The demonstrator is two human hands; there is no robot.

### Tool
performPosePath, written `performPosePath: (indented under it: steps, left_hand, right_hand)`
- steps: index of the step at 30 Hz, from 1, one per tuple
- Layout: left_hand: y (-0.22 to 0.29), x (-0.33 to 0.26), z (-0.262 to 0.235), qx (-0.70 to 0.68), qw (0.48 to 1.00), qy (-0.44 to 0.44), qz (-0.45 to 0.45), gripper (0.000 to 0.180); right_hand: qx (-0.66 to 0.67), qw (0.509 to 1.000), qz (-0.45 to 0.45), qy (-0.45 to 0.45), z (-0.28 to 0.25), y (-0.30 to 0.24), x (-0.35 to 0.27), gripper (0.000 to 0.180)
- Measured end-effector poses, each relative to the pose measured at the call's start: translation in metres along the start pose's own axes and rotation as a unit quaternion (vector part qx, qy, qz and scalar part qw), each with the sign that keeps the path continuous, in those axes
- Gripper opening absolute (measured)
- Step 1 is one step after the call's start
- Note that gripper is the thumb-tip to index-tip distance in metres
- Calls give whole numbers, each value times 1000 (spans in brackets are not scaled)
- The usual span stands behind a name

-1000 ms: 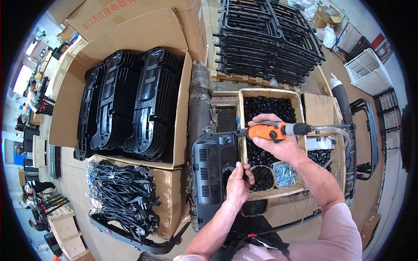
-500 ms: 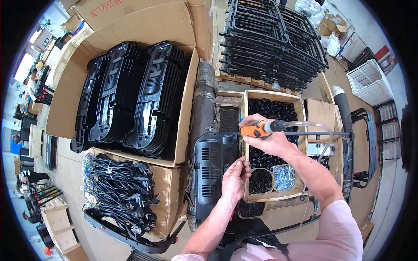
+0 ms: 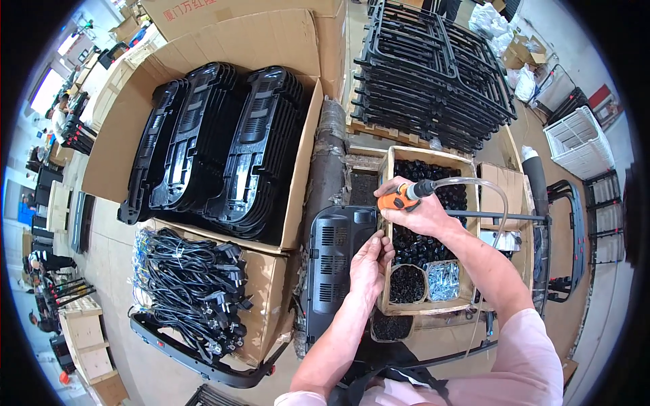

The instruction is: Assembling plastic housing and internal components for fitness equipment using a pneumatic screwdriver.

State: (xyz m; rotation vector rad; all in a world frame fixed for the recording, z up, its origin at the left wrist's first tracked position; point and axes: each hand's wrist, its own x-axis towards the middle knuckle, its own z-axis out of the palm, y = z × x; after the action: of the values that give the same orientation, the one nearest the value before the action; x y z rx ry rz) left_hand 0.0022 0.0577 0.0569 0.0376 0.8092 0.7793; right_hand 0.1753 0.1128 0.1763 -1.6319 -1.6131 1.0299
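An orange driver (image 3: 398, 198) sits in the right hand (image 3: 423, 218), fingers wrapped round its body near the upper right corner of a black vented panel (image 3: 332, 264), its tip out of sight. The left hand (image 3: 367, 262) rests at the panel's right edge, apparently to steady it, fingers curled close; whether they pinch anything small, this onlooker cannot tell. The panel lies vents-up beside a wooden box (image 3: 433, 309), whose dark screws (image 3: 407, 284) and silver screws (image 3: 443, 281) sit in separate tubs, presumably to stay sorted within reach. A clear hose (image 3: 500, 196) loops rightward, clear of the panel.
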Motion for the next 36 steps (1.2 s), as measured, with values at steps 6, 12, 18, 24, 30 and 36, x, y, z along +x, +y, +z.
performPosePath:
  steps: [6,12,18,24,30,36]
  left_hand:
    - [12,14,6,-92,995,19,-24,26]
    - [29,27,14,-249,968,-29,-34,24]
    - [36,32,6,-273,959,-58,-46,22]
    - [43,30,3,-280,954,-91,-53,21]
    - [50,25,2,-281,950,-130,-47,22]
    - [51,25,-1,-276,950,-145,-36,25]
  right_hand:
    - [147,988,-19,35,-4,-22,-12,50]
    - [209,978,-22,6,-9,-40,-20,51]
    - [223,975,-15,2,-6,-42,-17,57]
    - [205,979,-5,-10,-4,-46,-15,60]
    - [199,980,-22,-16,-3,-52,-11,55]
    - [192,981,-14,-12,2,-57,-6,56]
